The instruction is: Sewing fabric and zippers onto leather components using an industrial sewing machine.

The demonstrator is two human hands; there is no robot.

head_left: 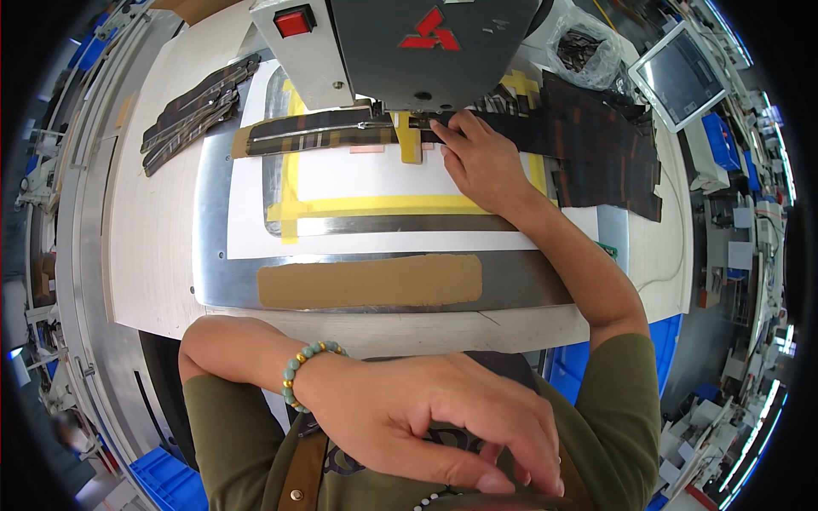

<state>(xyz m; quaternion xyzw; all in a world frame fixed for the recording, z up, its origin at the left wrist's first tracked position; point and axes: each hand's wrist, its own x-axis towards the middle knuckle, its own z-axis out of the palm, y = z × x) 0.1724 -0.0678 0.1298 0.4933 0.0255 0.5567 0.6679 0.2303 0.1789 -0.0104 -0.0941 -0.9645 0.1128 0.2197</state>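
A dark plaid fabric strip with a metal zipper (pixel 315 134) lies across the work plate, passing under the head of a grey sewing machine (pixel 426 51). My right hand (pixel 486 162) reaches in from the right, its bent fingers closed at the strip just beside a yellow block (pixel 407 140). What the fingertips pinch is partly hidden. Close to the camera, in front of my chest, my left hand (pixel 452 409) hangs in the air with thumb and loosely curved fingers apart. It holds nothing visible and wears a bead bracelet.
Dark plaid pieces (pixel 601 145) are piled at the right, more zippered strips (pixel 192 115) at the left. A tan strip (pixel 371 282) lies on the metal plate's (pixel 226 281) near edge. Behind stand a clear plastic bag (pixel 584 51) and a screen (pixel 682 75).
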